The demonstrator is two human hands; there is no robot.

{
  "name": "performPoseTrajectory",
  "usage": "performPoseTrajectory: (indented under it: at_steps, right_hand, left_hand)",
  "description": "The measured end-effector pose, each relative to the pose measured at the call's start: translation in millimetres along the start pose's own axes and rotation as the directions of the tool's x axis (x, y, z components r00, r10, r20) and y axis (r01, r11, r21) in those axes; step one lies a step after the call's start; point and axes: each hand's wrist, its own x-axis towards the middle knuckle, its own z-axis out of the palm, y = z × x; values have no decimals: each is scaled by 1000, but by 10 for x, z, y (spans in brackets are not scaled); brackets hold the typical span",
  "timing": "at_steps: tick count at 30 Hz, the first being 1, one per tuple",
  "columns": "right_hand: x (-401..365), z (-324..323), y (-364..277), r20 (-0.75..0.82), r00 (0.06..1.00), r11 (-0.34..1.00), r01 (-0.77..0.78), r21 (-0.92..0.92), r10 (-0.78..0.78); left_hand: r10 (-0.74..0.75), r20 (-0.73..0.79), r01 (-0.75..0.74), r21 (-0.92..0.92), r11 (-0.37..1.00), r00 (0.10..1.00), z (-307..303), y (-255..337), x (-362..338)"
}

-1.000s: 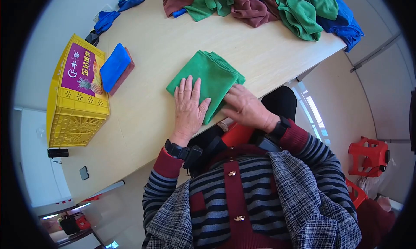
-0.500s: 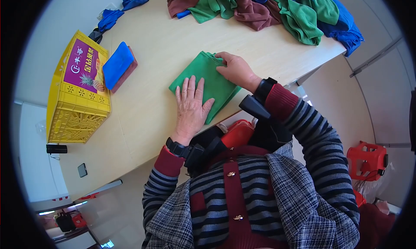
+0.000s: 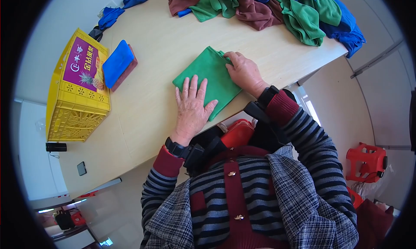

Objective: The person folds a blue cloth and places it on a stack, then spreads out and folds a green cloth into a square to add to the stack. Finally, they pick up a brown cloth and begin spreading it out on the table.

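A folded green cloth point(image 3: 207, 67) lies on the table near its front edge. My left hand point(image 3: 191, 111) rests flat on the cloth's lower left part, fingers spread. At the cloth's upper right edge, my right hand point(image 3: 246, 74) is closed, with the thumb and fingers pinching the fabric. Part of that edge is hidden behind the fingers.
A yellow crate point(image 3: 82, 99) stands at the left, with folded blue cloth point(image 3: 118, 63) and brown cloth beside it. A heap of green, brown and blue cloths point(image 3: 299, 19) covers the back right. A phone point(image 3: 82, 168) lies near the left corner. Red stool point(image 3: 366, 162) on the floor.
My right hand has moved slightly right and down along the cloth's edge. The cloth now lies flatter and squarer, shifted a little right. My left hand stays almost in place.
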Motion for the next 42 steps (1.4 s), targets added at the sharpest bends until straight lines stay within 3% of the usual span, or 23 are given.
performPoseTrajectory:
  at_steps: [8, 11, 12, 14, 18, 22, 29, 33, 37, 40, 42]
  right_hand:
    - [-38, -119, -136, 9, 1000, 991, 5, -133, -4]
    - [-11, -259, -302, -102, 929, 919, 327, -220, -355]
    - [-15, -284, -403, -102, 930, 919, 325, -222, -354]
    - [-28, -245, -631, 135, 891, 895, 443, -48, -434]
    - [-7, 194, -443, 191, 920, 926, 364, -95, -342]
    - [60, 223, -259, 272, 906, 904, 382, -191, -326]
    - [118, 251, -220, 229, 953, 911, 266, -316, -199]
    - [111, 290, -243, 209, 965, 906, 226, -358, -158]
    - [51, 311, -325, 177, 979, 903, 163, -397, -99]
    - [-2, 320, -380, 167, 984, 901, 134, -413, -70]
    - [-13, 313, -381, 157, 986, 899, 111, -423, -48]
  left_hand:
    - [11, 24, -12, 38, 999, 1000, -68, 19, 37]
    - [-7, 77, 3, 46, 999, 997, -137, -5, 64]
    - [-15, 108, 9, 48, 999, 994, -137, -7, 70]
    - [-4, 103, 2, 21, 1000, 995, -94, -8, 65]
    - [4, 60, -3, -26, 1000, 998, -11, -22, 72]
    - [-28, 41, 28, -11, 1000, 999, 17, -3, 47]
    - [-58, 66, 57, 8, 998, 996, 1, -111, 144]
    - [-165, 48, 165, -4, 986, 985, 21, -412, 231]
    - [-304, -30, 304, 213, 929, 952, -142, -410, 259]
    - [-70, -78, 68, -36, 997, 994, -141, -71, 287]
    - [-56, -84, 54, -26, 998, 995, 32, 5, 281]
